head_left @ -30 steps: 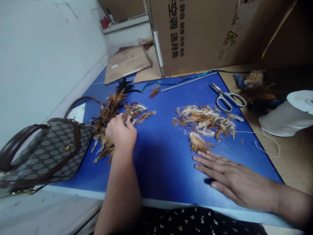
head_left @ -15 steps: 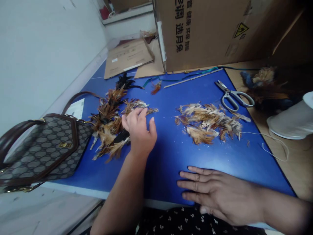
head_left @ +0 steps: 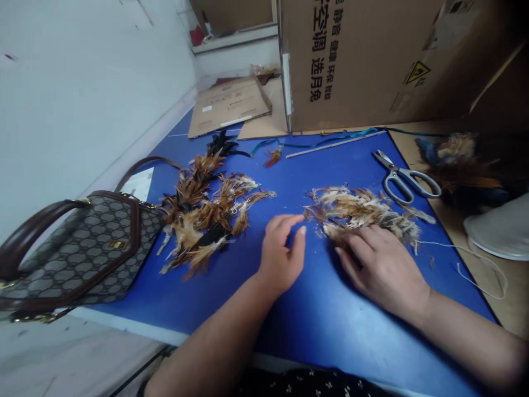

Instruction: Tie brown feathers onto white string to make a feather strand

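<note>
Two heaps of brown and tan feathers lie on a blue tabletop (head_left: 289, 165). The left heap (head_left: 202, 209) spreads beside a handbag. The right heap (head_left: 363, 212) lies in the middle right. My left hand (head_left: 283, 256) hovers between the heaps, fingers loosely curled and apart, holding nothing that I can see. My right hand (head_left: 382, 264) rests palm down on the table with its fingertips on the near edge of the right heap, fingers spread.
A patterned brown handbag (head_left: 78, 251) sits at the table's left edge. Scissors (head_left: 407, 179) lie at the right, past them a dark feather bundle (head_left: 463, 165) and a white spool (head_left: 502, 229) with loose thread. A large cardboard box (head_left: 372, 55) stands behind.
My left hand left the left heap and moved right toward the middle. My right hand moved forward from the near table edge onto the right heap.
</note>
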Available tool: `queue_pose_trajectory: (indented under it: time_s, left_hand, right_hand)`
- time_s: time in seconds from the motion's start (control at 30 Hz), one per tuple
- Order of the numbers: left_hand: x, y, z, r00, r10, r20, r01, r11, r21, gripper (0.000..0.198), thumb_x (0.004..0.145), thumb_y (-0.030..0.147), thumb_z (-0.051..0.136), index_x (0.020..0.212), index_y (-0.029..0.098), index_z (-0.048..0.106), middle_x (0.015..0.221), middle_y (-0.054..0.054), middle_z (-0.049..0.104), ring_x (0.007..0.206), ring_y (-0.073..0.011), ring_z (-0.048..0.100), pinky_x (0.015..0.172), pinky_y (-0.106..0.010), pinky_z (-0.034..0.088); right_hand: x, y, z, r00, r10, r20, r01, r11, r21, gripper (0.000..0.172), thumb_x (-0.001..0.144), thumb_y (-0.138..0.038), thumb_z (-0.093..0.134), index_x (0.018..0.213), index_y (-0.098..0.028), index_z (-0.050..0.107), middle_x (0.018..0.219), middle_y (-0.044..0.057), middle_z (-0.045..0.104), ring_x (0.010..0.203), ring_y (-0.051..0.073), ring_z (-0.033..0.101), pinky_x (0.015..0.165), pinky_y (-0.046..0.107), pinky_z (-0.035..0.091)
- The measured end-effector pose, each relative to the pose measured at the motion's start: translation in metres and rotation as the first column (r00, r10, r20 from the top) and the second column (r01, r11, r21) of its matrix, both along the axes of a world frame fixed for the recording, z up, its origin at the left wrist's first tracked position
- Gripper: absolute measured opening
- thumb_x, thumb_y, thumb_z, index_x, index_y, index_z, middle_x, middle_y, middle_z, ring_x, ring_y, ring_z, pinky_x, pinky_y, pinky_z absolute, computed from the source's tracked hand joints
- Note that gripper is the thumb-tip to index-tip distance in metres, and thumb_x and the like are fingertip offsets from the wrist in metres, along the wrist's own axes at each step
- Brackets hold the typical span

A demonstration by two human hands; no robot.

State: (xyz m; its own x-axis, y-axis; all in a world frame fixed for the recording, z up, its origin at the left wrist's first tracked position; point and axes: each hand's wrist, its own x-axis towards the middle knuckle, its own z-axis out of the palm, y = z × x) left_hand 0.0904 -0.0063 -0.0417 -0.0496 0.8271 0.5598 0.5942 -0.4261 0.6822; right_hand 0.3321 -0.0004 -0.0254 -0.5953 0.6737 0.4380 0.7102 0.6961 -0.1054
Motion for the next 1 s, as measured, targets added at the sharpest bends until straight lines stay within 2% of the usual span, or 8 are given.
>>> queue_pose_trajectory:
  time_s: [0.1, 0.2, 0.4, 0.47, 0.6, 0.77, 0.83, 1.0]
  left_hand:
    - [0.014, -0.007, -0.004, 0.983, -0.076, 0.165, 0.083, 0.996, -0.034, 0.020, 0.105, 0.020, 0.062, 0.119, 0.020, 0.076, 0.113, -0.010, 0.080, 0.110, -0.0224, 0.075, 0.102, -0.038, 0.059]
    - [0.021, -0.010, -0.005, 0.956, -0.066, 0.285, 0.105, 0.987, -0.122, 0.019, 0.106, 0.023, 0.062, 0.114, 0.020, 0.079, 0.110, -0.010, 0.079, 0.105, -0.0217, 0.075, 0.100, -0.037, 0.060]
    - [0.025, -0.010, -0.004, 0.824, 0.055, 0.564, 0.196, 0.906, -0.376, 0.022, 0.105, 0.034, 0.067, 0.109, 0.018, 0.081, 0.099, -0.008, 0.078, 0.085, -0.0179, 0.074, 0.082, -0.031, 0.061]
    - [0.029, -0.010, -0.003, 0.768, 0.091, 0.634, 0.251, 0.868, -0.429, 0.023, 0.102, 0.036, 0.070, 0.108, 0.017, 0.081, 0.092, -0.007, 0.078, 0.078, -0.0159, 0.071, 0.078, -0.030, 0.059]
    - [0.045, -0.010, -0.003, 0.690, 0.122, 0.714, 0.348, 0.809, -0.474, 0.023, 0.097, 0.037, 0.076, 0.104, 0.015, 0.081, 0.085, -0.005, 0.076, 0.073, -0.0141, 0.067, 0.077, -0.030, 0.055]
    - [0.064, -0.006, -0.001, 0.642, 0.139, 0.754, 0.415, 0.764, -0.494, 0.030, 0.093, 0.039, 0.080, 0.108, 0.013, 0.081, 0.082, -0.006, 0.075, 0.070, -0.0139, 0.064, 0.074, -0.031, 0.052]
    - [0.067, -0.003, 0.001, 0.612, 0.141, 0.778, 0.441, 0.756, -0.484, 0.036, 0.092, 0.044, 0.082, 0.111, 0.013, 0.080, 0.081, -0.006, 0.073, 0.070, -0.0138, 0.063, 0.073, -0.031, 0.051]
    - [0.074, 0.002, 0.008, 0.601, 0.087, 0.795, 0.470, 0.766, -0.439, 0.038, 0.090, 0.046, 0.085, 0.107, 0.013, 0.079, 0.078, -0.002, 0.069, 0.065, -0.0107, 0.056, 0.066, -0.027, 0.045]
  right_hand:
    - [0.003, 0.016, -0.015, 0.996, -0.085, 0.003, 0.085, 0.996, -0.036, 0.027, 0.108, -0.038, 0.063, 0.100, -0.013, 0.072, 0.094, 0.017, 0.071, 0.087, 0.031, 0.064, 0.081, 0.046, 0.055]
    - [0.007, 0.024, -0.026, 0.997, -0.057, -0.043, 0.053, 0.995, -0.090, 0.023, 0.111, -0.030, 0.059, 0.097, -0.016, 0.071, 0.091, 0.014, 0.069, 0.086, 0.029, 0.064, 0.081, 0.043, 0.054]
    - [0.016, 0.016, -0.018, 0.899, -0.119, -0.422, 0.001, 0.963, -0.270, 0.019, 0.111, -0.030, 0.059, 0.098, -0.022, 0.069, 0.091, 0.007, 0.070, 0.084, 0.023, 0.065, 0.082, 0.038, 0.053]
    - [0.020, 0.012, -0.013, 0.827, -0.227, -0.514, -0.015, 0.906, -0.424, 0.026, 0.113, -0.038, 0.057, 0.094, -0.023, 0.068, 0.083, 0.003, 0.066, 0.075, 0.020, 0.061, 0.075, 0.034, 0.050]
    - [0.026, 0.005, -0.008, 0.668, -0.469, -0.577, -0.106, 0.708, -0.698, 0.042, 0.108, -0.060, 0.061, 0.091, -0.022, 0.069, 0.079, 0.001, 0.060, 0.071, 0.018, 0.053, 0.066, 0.030, 0.044]
    - [0.023, 0.002, -0.012, 0.455, -0.599, -0.659, -0.448, 0.485, -0.751, 0.048, 0.097, -0.068, 0.074, 0.088, -0.021, 0.068, 0.079, 0.002, 0.063, 0.073, 0.018, 0.054, 0.067, 0.029, 0.046]
    - [0.020, 0.002, -0.014, 0.418, -0.625, -0.660, -0.516, 0.434, -0.738, 0.047, 0.096, -0.067, 0.077, 0.087, -0.021, 0.068, 0.078, 0.002, 0.064, 0.070, 0.017, 0.054, 0.066, 0.029, 0.047]
    - [0.017, 0.001, -0.016, 0.405, -0.637, -0.656, -0.560, 0.394, -0.729, 0.050, 0.094, -0.068, 0.080, 0.085, -0.019, 0.070, 0.076, 0.003, 0.066, 0.068, 0.016, 0.056, 0.065, 0.028, 0.049]
